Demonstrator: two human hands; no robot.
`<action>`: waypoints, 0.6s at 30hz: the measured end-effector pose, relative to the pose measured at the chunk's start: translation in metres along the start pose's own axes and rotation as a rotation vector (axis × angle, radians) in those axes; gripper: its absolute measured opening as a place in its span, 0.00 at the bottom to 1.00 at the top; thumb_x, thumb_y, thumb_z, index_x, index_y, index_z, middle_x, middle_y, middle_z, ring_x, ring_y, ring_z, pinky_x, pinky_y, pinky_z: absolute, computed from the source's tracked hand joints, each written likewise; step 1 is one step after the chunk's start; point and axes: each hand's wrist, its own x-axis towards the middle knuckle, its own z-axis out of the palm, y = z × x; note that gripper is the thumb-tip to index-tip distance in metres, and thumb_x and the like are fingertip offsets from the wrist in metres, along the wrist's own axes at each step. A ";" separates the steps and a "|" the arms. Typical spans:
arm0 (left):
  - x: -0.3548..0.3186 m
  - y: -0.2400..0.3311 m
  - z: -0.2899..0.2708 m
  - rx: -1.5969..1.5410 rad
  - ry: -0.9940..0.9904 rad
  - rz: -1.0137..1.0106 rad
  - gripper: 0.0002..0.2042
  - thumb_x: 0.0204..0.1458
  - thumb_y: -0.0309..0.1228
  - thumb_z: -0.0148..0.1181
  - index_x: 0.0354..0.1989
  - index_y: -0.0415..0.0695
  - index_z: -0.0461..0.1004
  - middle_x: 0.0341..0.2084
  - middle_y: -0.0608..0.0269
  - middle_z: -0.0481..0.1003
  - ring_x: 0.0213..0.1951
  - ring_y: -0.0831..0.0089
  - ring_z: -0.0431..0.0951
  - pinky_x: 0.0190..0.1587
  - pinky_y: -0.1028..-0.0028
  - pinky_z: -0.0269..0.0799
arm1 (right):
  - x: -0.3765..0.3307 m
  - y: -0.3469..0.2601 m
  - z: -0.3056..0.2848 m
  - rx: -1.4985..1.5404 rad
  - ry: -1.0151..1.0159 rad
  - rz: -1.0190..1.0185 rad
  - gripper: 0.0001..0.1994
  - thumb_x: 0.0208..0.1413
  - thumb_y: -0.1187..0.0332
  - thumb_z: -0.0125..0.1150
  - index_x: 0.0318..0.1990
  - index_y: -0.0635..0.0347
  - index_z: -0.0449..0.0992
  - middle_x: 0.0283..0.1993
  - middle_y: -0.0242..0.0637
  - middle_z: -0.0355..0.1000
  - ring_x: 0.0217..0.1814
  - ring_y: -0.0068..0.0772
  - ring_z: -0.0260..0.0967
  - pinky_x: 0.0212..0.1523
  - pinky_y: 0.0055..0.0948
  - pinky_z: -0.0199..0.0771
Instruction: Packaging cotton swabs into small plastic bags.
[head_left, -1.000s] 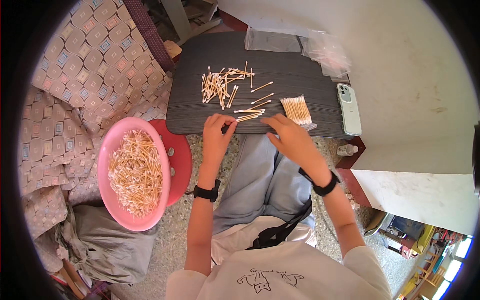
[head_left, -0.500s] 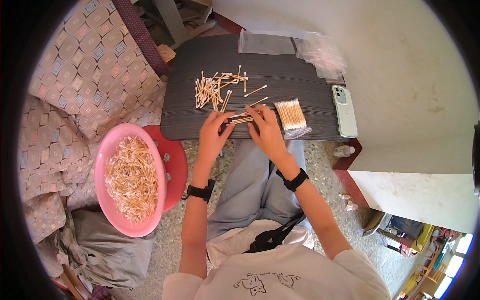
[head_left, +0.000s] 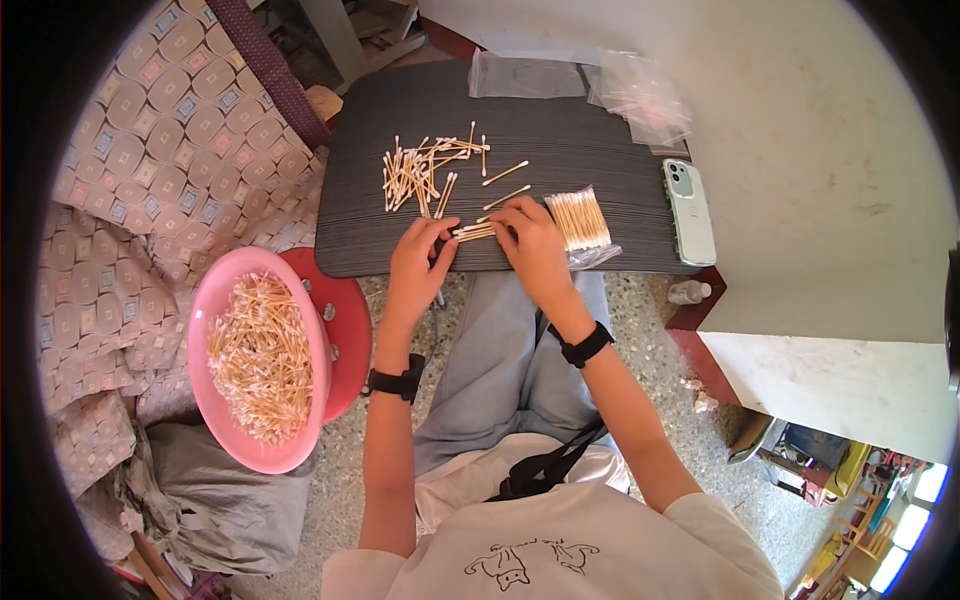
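Note:
A small row of cotton swabs [head_left: 475, 232] lies between my hands, close to the near edge of the dark table [head_left: 350, 245]. My left hand [head_left: 417, 258] pinches its left end between thumb and fingers. At the other end, the bent fingers of my right hand [head_left: 538, 256] close on the swabs and partly hide them. Beyond my left hand is a loose heap of swabs [head_left: 415, 175], with a few single ones to its right. Beside my right hand sits a clear plastic bag [head_left: 578, 220] packed with aligned swabs.
A pink basin [head_left: 199, 335] full of swabs rests on a red stool [head_left: 352, 355] left of the table. Flat clear bags [head_left: 640, 105] lie along the far edge. A pale green phone [head_left: 690, 215] is at the right edge, near the wall.
My hands still hold the swabs, which now sit in a tighter row. My right fingers have curled in closer around their end. The whole view has shifted slightly.

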 end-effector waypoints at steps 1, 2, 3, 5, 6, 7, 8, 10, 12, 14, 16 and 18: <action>0.000 0.000 0.000 -0.003 0.007 0.010 0.13 0.53 0.22 0.59 0.48 0.45 0.76 0.28 0.66 0.69 0.24 0.76 0.62 0.29 0.77 0.62 | 0.000 0.001 0.000 0.017 -0.014 0.015 0.03 0.52 0.77 0.62 0.34 0.64 0.76 0.38 0.38 0.71 0.35 0.40 0.72 0.35 0.34 0.72; 0.000 0.000 0.000 -0.001 0.007 0.009 0.13 0.53 0.22 0.59 0.48 0.45 0.76 0.28 0.66 0.69 0.24 0.76 0.62 0.29 0.77 0.62 | 0.001 0.000 0.001 0.019 -0.014 0.015 0.03 0.52 0.77 0.62 0.34 0.64 0.76 0.38 0.38 0.71 0.35 0.40 0.72 0.35 0.34 0.72; 0.000 0.000 0.001 0.000 0.010 0.016 0.13 0.54 0.23 0.58 0.48 0.45 0.76 0.29 0.66 0.69 0.24 0.75 0.62 0.30 0.77 0.62 | 0.001 0.000 0.002 -0.005 -0.016 0.033 0.03 0.52 0.76 0.62 0.34 0.63 0.76 0.37 0.37 0.70 0.35 0.40 0.72 0.34 0.33 0.72; 0.000 -0.001 0.002 0.002 0.013 0.021 0.12 0.54 0.23 0.58 0.48 0.45 0.76 0.29 0.66 0.69 0.24 0.75 0.62 0.30 0.77 0.62 | 0.001 0.000 0.002 -0.027 -0.018 0.051 0.03 0.52 0.75 0.62 0.33 0.62 0.75 0.36 0.37 0.70 0.36 0.40 0.72 0.34 0.33 0.73; 0.000 -0.002 0.002 0.010 0.019 0.035 0.12 0.54 0.23 0.58 0.48 0.45 0.76 0.30 0.66 0.70 0.24 0.75 0.63 0.30 0.76 0.63 | 0.003 0.001 0.002 -0.040 -0.020 0.011 0.03 0.51 0.75 0.62 0.33 0.61 0.74 0.35 0.36 0.69 0.36 0.40 0.72 0.34 0.34 0.73; 0.000 -0.002 0.002 0.018 0.026 0.048 0.12 0.55 0.23 0.58 0.48 0.45 0.76 0.30 0.66 0.70 0.25 0.75 0.63 0.30 0.76 0.63 | 0.004 0.000 0.002 -0.052 -0.021 -0.029 0.03 0.51 0.75 0.62 0.33 0.60 0.74 0.35 0.35 0.69 0.36 0.39 0.72 0.34 0.34 0.73; -0.001 -0.002 0.002 0.020 0.025 0.047 0.12 0.55 0.23 0.58 0.48 0.45 0.76 0.30 0.66 0.70 0.25 0.75 0.63 0.30 0.76 0.63 | 0.003 -0.001 0.002 -0.050 -0.021 -0.028 0.03 0.51 0.75 0.62 0.33 0.60 0.74 0.35 0.35 0.69 0.36 0.39 0.72 0.34 0.34 0.73; 0.000 -0.002 0.004 0.044 0.021 0.038 0.12 0.54 0.23 0.58 0.47 0.45 0.76 0.31 0.65 0.71 0.25 0.75 0.65 0.30 0.76 0.64 | 0.003 0.000 0.002 -0.067 -0.019 -0.022 0.03 0.51 0.75 0.62 0.33 0.59 0.75 0.34 0.34 0.69 0.36 0.39 0.71 0.34 0.35 0.72; 0.000 -0.002 0.005 0.060 0.023 0.041 0.12 0.54 0.23 0.58 0.47 0.45 0.77 0.31 0.65 0.71 0.26 0.74 0.65 0.30 0.76 0.64 | 0.001 0.000 0.002 -0.077 -0.018 -0.024 0.03 0.51 0.74 0.62 0.33 0.59 0.75 0.34 0.34 0.69 0.36 0.39 0.71 0.34 0.35 0.72; -0.001 -0.002 0.005 0.078 0.026 0.044 0.12 0.54 0.23 0.58 0.47 0.46 0.77 0.32 0.65 0.71 0.26 0.74 0.65 0.31 0.76 0.64 | 0.000 -0.002 0.001 -0.086 -0.018 -0.027 0.03 0.51 0.74 0.62 0.33 0.59 0.75 0.34 0.33 0.69 0.36 0.39 0.70 0.34 0.35 0.72; -0.002 -0.003 0.005 0.084 0.045 0.069 0.12 0.54 0.23 0.59 0.47 0.47 0.77 0.32 0.66 0.71 0.27 0.75 0.66 0.32 0.76 0.65 | -0.001 -0.002 0.002 -0.099 -0.012 -0.049 0.03 0.51 0.74 0.62 0.34 0.58 0.77 0.33 0.33 0.69 0.37 0.39 0.68 0.35 0.36 0.71; -0.002 -0.003 0.005 0.082 0.044 0.069 0.13 0.54 0.23 0.59 0.47 0.46 0.77 0.31 0.66 0.71 0.27 0.75 0.66 0.31 0.76 0.64 | -0.002 -0.001 0.002 -0.088 -0.011 -0.033 0.03 0.51 0.73 0.62 0.34 0.58 0.77 0.33 0.33 0.69 0.37 0.39 0.68 0.36 0.36 0.71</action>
